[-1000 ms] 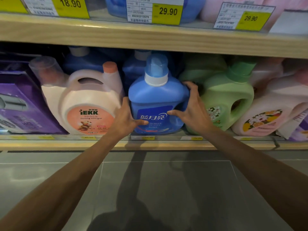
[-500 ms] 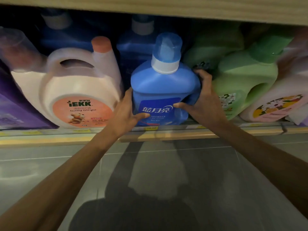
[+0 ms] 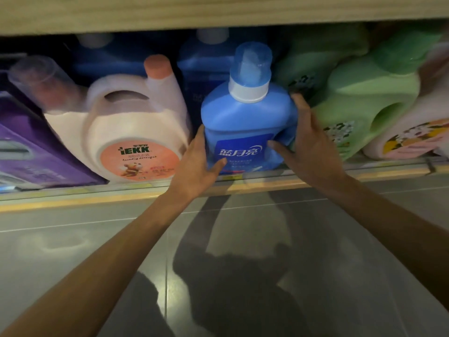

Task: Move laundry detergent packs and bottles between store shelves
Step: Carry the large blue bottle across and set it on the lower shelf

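A blue detergent bottle (image 3: 245, 120) with a white collar and clear blue cap stands upright at the front of the low shelf (image 3: 73, 203). My left hand (image 3: 196, 166) presses its left side, thumb across the lower label. My right hand (image 3: 308, 147) wraps its right side, fingers reaching behind the bottle's shoulder. Both hands grip the bottle between them.
A pale pink IEKK jug (image 3: 131, 132) lies left of the blue bottle, with a purple box (image 3: 31, 152) further left. A green jug (image 3: 369, 105) and a pink floral jug (image 3: 413, 139) lean on the right. More blue bottles (image 3: 201, 66) stand behind. An upper shelf board (image 3: 218, 10) overhangs closely. Grey tiled floor (image 3: 73, 251) lies below.
The view has dropped and closed in on the low shelf; the price tags above have left the frame. The blue bottle has tipped slightly toward me, both hands still on its sides.
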### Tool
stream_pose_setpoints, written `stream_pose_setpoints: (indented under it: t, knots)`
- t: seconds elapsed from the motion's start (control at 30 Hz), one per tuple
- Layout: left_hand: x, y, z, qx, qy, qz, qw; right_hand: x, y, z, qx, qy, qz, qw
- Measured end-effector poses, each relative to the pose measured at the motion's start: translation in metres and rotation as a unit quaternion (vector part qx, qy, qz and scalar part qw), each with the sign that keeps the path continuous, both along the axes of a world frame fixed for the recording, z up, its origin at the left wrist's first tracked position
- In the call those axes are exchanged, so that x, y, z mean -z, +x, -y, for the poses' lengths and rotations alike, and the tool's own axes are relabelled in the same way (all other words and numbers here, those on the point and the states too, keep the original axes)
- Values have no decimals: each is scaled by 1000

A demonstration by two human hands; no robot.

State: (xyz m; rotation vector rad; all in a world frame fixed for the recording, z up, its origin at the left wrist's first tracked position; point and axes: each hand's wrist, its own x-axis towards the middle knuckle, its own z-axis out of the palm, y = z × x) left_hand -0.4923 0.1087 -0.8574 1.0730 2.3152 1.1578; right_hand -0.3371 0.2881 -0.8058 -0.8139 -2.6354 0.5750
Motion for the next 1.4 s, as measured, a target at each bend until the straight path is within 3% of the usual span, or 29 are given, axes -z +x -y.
stream_pose_setpoints:
  t: [0.17, 0.27, 0.33, 0.5, 0.7, 0.87, 1.4]
  knots:
    - [-6, 25, 29, 10, -75, -92, 993, -28, 27, 10, 33, 103, 109, 988]
    - [-28, 35, 35, 35, -146, -134, 980, -42, 43, 13, 16, 117, 270, 956]
    - [-46, 39, 38, 57, -208, -165, 962, -48, 50, 16, -11, 115, 343, 932]
    - [-86, 46, 35, 131, -327, -261, 899, -69, 53, 23, -66, 85, 401, 910]
    - [-133, 46, 38, 121, -298, -313, 894, -114, 52, 42, -92, 101, 388, 911]
    - [-213, 60, 60, 111, -306, -337, 883, -190, 56, 66, -117, 117, 372, 913]
    - [-586, 67, 114, 22, -270, -334, 903, -546, 37, 126, -124, 122, 311, 935]
